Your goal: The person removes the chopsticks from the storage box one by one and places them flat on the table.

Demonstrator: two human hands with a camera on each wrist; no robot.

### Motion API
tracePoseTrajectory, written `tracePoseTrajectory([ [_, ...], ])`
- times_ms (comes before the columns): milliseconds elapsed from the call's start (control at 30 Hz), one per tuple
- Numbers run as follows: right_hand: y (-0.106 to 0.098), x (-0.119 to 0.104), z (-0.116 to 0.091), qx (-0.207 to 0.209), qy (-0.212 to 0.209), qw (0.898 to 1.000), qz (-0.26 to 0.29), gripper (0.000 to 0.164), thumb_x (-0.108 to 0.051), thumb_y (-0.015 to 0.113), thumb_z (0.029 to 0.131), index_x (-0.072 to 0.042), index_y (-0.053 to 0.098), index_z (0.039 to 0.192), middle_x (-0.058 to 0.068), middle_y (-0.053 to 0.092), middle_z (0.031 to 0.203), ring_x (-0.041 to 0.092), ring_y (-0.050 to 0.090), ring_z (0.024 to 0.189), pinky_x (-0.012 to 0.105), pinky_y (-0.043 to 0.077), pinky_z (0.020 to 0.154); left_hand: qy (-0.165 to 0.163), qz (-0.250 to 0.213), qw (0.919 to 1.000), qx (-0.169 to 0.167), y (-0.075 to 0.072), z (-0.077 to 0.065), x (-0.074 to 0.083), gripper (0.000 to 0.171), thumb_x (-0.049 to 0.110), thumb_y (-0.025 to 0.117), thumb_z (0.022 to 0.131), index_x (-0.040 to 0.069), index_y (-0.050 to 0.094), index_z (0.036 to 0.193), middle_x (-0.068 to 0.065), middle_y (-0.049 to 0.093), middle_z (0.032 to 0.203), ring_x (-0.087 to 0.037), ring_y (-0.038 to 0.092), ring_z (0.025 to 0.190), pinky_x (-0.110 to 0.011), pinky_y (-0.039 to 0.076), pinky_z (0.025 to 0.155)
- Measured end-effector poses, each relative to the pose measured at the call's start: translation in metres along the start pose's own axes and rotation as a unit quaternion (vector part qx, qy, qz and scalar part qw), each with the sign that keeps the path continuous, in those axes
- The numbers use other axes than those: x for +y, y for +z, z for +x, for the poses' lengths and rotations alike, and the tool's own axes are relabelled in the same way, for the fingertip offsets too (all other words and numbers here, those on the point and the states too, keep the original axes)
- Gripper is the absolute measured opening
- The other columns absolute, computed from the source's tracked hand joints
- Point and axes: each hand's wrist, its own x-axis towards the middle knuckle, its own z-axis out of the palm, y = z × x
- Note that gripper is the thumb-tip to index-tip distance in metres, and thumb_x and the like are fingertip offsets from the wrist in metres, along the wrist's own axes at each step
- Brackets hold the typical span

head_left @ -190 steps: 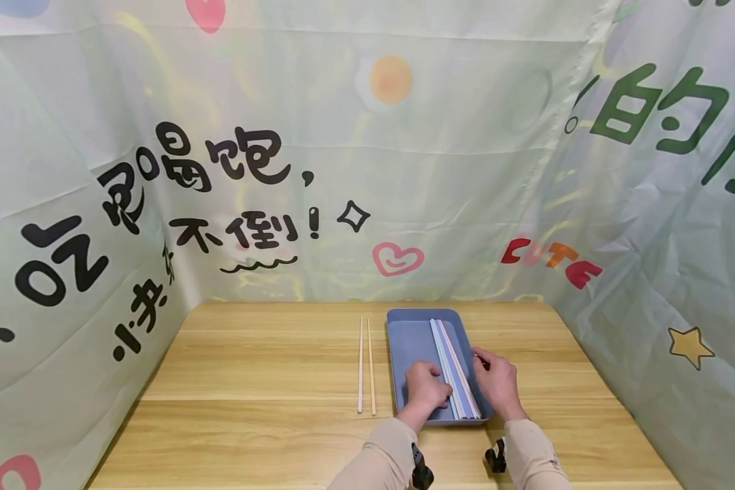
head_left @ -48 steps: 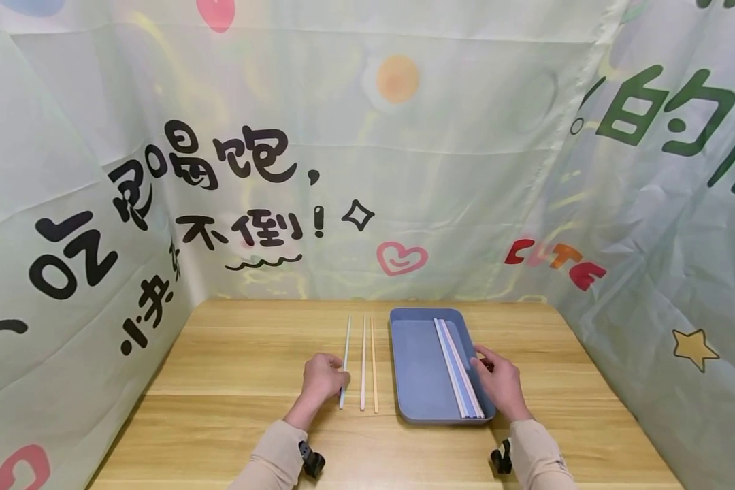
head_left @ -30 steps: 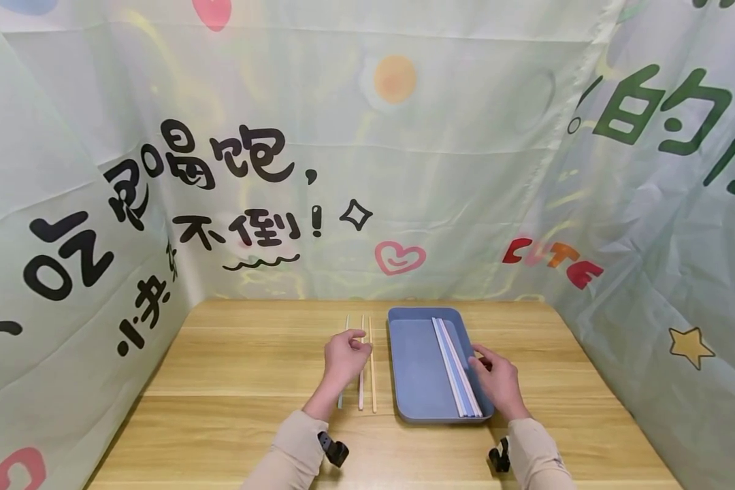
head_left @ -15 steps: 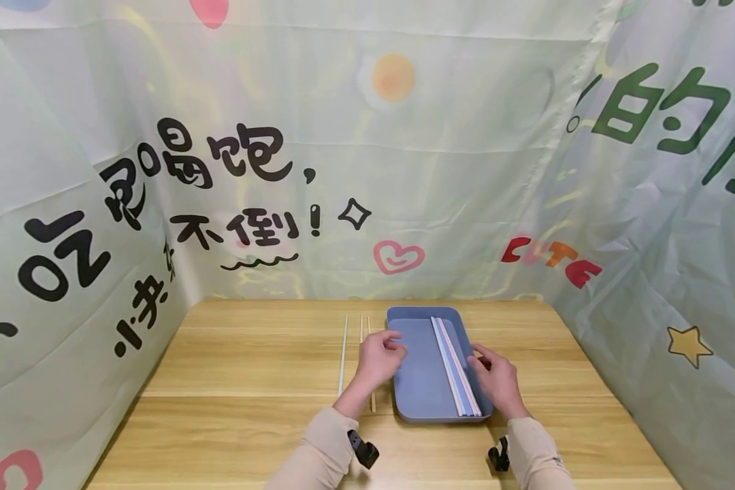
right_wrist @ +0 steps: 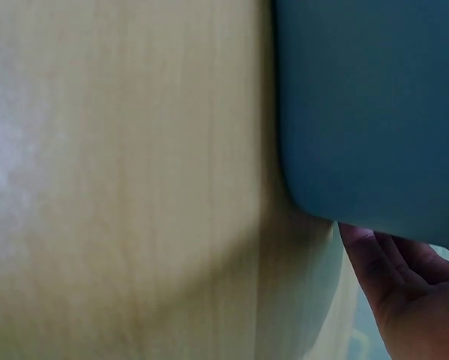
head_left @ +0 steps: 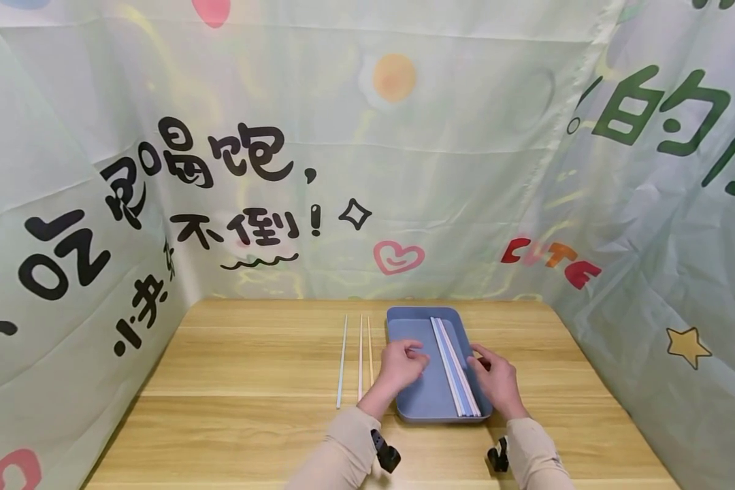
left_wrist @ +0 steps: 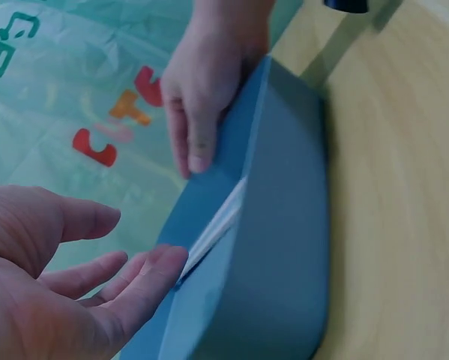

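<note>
My left hand [head_left: 402,364] hovers over the left half of the blue-grey tray [head_left: 413,328]. Its thumb and fingers stand apart in the left wrist view, with nothing between them. A bundle of pale white, blue and pink chopsticks [head_left: 456,367] lies lengthwise in the tray's right half, just right of those fingertips. At the tray's right rim, my right hand [head_left: 496,381] grips the side; the right wrist view has its fingers [right_wrist: 370,259] against the outer wall. Left of the tray, a light blue chopstick [head_left: 341,361], a pinkish one [head_left: 360,354] and a yellow one [head_left: 370,347] lie apart, roughly parallel.
The wooden table [head_left: 239,367] carries the tray and chopsticks. Printed cloth [head_left: 318,82] hangs behind it and along both sides. Black wrist cameras [head_left: 386,454] sit at both cuffs. The left forearm covers the near end of the yellow chopstick.
A light blue chopstick was set down left of the other two and released. My left hand then moved right, back over the tray. My right hand stayed at the tray's right rim.
</note>
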Motion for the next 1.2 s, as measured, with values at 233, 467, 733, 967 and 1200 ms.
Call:
tracePoseTrajectory([
  [233, 0.000, -0.001, -0.001, -0.004, 0.008, 1.000, 0.007, 0.042, -0.016, 0.064, 0.105, -0.001, 0.062, 0.144, 0.020, 0.073, 0.106, 0.023, 0.062, 0.087, 0.027, 0.050, 0.069, 0.005, 0.034, 0.9993, -0.013, 0.023, -0.007, -0.006, 0.028, 0.009, 0.081, 0.089, -0.006, 0.075, 0.113, -0.003, 0.073, 0.075, -0.010, 0.066, 0.054, -0.021, 0.053, 0.054],
  [467, 0.001, 0.000, -0.001, 0.001, 0.009, 1.000, 0.006, 0.041, -0.016, 0.064, 0.105, -0.001, 0.062, 0.143, 0.020, 0.073, 0.106, 0.023, 0.063, 0.087, 0.026, 0.050, 0.068, -0.041, 0.029, 0.9987, -0.009, 0.038, -0.014, -0.007, 0.024, 0.010, 0.082, 0.089, -0.005, 0.076, 0.108, -0.004, 0.075, 0.073, -0.021, 0.071, 0.054, -0.024, 0.055, 0.051],
  [733, 0.002, 0.001, 0.000, 0.014, -0.002, 1.000, 0.004, 0.040, -0.015, 0.066, 0.103, 0.000, 0.064, 0.140, 0.020, 0.075, 0.103, 0.022, 0.064, 0.084, 0.025, 0.050, 0.068, -0.071, -0.010, 0.9974, -0.010, 0.054, -0.012, -0.017, 0.028, 0.007, 0.081, 0.089, -0.009, 0.074, 0.112, -0.005, 0.075, 0.076, -0.019, 0.071, 0.054, -0.029, 0.061, 0.050],
  [967, 0.003, 0.002, 0.001, 0.014, -0.008, 1.000, 0.001, 0.039, -0.014, 0.067, 0.103, 0.000, 0.065, 0.140, 0.020, 0.075, 0.102, 0.021, 0.064, 0.084, 0.025, 0.050, 0.068, -0.078, 0.005, 0.9970, -0.002, 0.058, -0.013, -0.017, 0.037, 0.005, 0.080, 0.088, -0.012, 0.071, 0.120, -0.012, 0.079, 0.083, -0.019, 0.072, 0.053, -0.027, 0.061, 0.050],
  [1200, 0.001, -0.001, 0.000, 0.022, -0.007, 1.000, 0.003, 0.039, -0.013, 0.066, 0.103, 0.001, 0.066, 0.139, 0.020, 0.075, 0.101, 0.022, 0.065, 0.084, 0.026, 0.050, 0.069, -0.057, 0.041, 0.9975, 0.010, 0.064, -0.013, -0.013, 0.036, 0.002, 0.082, 0.084, -0.011, 0.074, 0.116, -0.005, 0.075, 0.073, -0.013, 0.067, 0.047, -0.022, 0.058, 0.051],
])
